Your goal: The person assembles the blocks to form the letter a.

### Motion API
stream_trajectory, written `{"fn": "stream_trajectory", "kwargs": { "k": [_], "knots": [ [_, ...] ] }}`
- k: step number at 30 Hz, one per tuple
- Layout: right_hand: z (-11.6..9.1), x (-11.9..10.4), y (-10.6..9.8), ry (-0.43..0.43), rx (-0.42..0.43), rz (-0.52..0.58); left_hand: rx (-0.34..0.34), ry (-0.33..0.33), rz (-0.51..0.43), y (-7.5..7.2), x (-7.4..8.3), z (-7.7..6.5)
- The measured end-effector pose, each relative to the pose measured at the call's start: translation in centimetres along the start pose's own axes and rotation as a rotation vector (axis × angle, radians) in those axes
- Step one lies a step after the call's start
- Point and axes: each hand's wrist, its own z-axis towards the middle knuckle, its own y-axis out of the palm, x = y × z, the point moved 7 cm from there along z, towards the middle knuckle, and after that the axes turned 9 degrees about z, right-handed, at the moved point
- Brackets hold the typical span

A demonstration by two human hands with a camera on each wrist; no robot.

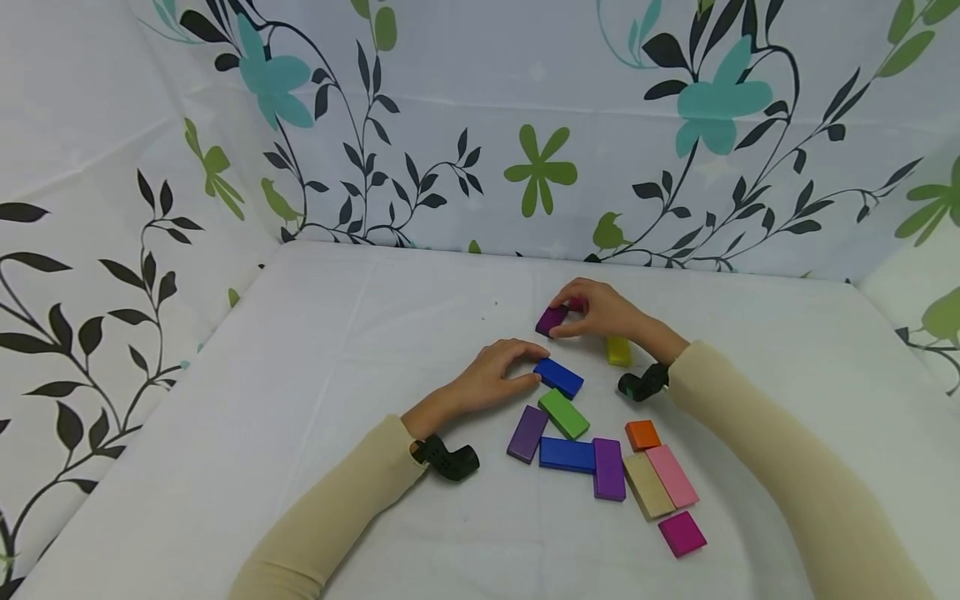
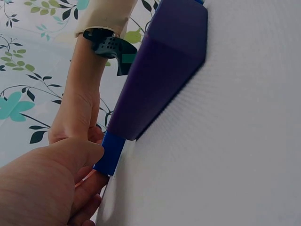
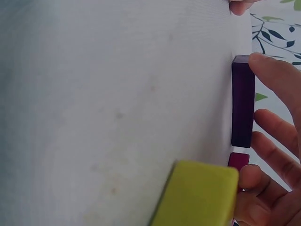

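My left hand (image 1: 487, 379) grips the left end of a blue block (image 1: 558, 378) that lies on the white table, thumb on one side and fingers on the other. In the left wrist view the same blue block (image 2: 110, 153) shows between thumb and fingers. My right hand (image 1: 596, 308) pinches a dark purple block (image 1: 551, 319) farther back; the right wrist view shows fingertips at both ends of this purple block (image 3: 242, 101). Partly hidden behind the right fingers is a magenta block (image 3: 239, 161). Under the right wrist lies a yellow block (image 1: 618, 352).
A green block (image 1: 564, 414) adjoins the held blue one. Nearer me, a purple block (image 1: 528, 434), another blue block (image 1: 567, 455) and an upright-lying purple block (image 1: 609, 469) continue the chain. Right of it lie orange (image 1: 642, 435), tan (image 1: 648, 487), pink (image 1: 672, 476) and magenta (image 1: 682, 534) blocks.
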Motion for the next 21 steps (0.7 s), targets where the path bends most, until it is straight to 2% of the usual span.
{"fn": "stream_trajectory", "kwargs": {
  "k": [21],
  "knots": [
    [0.25,0.28,-0.10,0.071,0.042,-0.008,-0.005,-0.005,-0.002,0.27,-0.33,0.11]
  ]
}}
